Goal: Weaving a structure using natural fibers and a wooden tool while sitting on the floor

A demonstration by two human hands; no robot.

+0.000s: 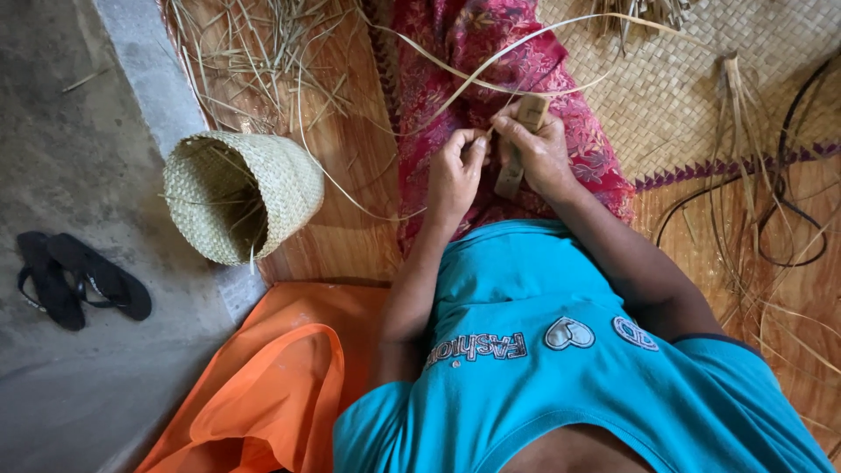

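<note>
A small block of pale, matt wood [522, 144] is gripped by the right hand [539, 151], and thin, dry, smooth straw-coloured leaf strips [491, 83] are pinched by the left hand [455, 171]. A basket [241, 197] of coarse woven dried fibre is laid on varnished, glossy wood flooring [350, 175]. Matt printed red cloth [491, 44], a plaited mat [692, 88], black rubber sandals [79, 276] and rough grey concrete [61, 131] are recorded.

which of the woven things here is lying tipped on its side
The small round woven basket by the black sandals, its opening facing the camera. The woven mat simply lies flat on the floor.
</note>
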